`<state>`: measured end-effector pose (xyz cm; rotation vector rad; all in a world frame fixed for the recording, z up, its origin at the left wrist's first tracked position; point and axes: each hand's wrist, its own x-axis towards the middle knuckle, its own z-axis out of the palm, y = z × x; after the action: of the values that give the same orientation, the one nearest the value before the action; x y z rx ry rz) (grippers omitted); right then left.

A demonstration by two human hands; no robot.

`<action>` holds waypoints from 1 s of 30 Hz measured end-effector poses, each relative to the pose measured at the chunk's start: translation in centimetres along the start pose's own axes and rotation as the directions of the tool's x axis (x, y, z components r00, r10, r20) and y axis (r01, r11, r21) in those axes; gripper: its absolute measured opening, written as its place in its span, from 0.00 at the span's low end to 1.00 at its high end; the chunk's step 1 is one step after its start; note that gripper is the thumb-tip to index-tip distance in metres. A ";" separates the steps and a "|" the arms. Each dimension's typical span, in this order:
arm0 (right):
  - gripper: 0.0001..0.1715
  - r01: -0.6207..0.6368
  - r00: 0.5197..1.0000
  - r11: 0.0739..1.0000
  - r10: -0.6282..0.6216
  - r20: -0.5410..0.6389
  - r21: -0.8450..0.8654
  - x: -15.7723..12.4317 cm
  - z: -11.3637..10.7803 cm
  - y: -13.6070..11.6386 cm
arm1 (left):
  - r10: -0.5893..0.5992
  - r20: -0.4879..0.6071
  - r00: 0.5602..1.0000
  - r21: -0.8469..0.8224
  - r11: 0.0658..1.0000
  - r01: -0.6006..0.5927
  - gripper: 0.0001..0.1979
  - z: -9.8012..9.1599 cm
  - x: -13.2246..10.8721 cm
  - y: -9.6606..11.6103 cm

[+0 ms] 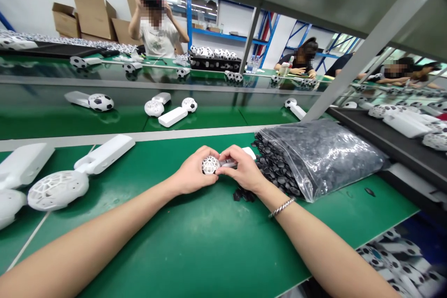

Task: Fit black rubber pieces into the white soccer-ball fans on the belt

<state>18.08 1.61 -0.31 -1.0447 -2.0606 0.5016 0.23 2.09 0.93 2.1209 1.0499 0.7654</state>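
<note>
In the middle of the view, my left hand [196, 170] is closed around the round lattice head of a white plastic piece [210, 165]. The head has open web-like gaps, and its white handle [249, 152] points to the right behind my other hand. My right hand [240, 167], fingers closed, pinches at the right edge of the head; whatever lies between its fingertips is hidden. Beside my right wrist, small black plastic pieces [275, 167] spill from a clear plastic bag [324, 153]. A few loose black pieces [243, 194] lie beneath that hand.
Large white ball-headed pieces [59, 190] lie at the left on the green table [195, 242]. Several more, some with black patches [100, 102], rest on the green conveyor [209, 116]. A grey slanted post [345, 65] and black tray [391, 135] stand right. Co-workers sit opposite.
</note>
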 end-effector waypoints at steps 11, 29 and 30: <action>0.11 -0.071 0.988 0.987 0.050 -0.147 -0.141 0.3 -1.5 0.9 | -0.129 -0.183 0.975 -0.132 0.986 0.105 0.18 0.4 5.3 -1.8; 0.16 -0.369 0.764 0.459 0.645 0.017 -0.808 -1.1 -7.5 0.8 | -0.301 -0.347 0.888 0.588 0.668 0.456 0.17 -9.9 13.9 -11.6; 0.17 -0.373 0.766 0.467 0.642 0.017 -0.802 -1.0 -7.5 0.7 | -0.301 -0.320 0.898 0.614 0.657 0.438 0.18 -9.8 13.8 -11.3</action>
<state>24.60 1.29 3.51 -2.3061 -2.2537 0.0226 -5.02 21.75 1.47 2.2859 2.0535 0.4064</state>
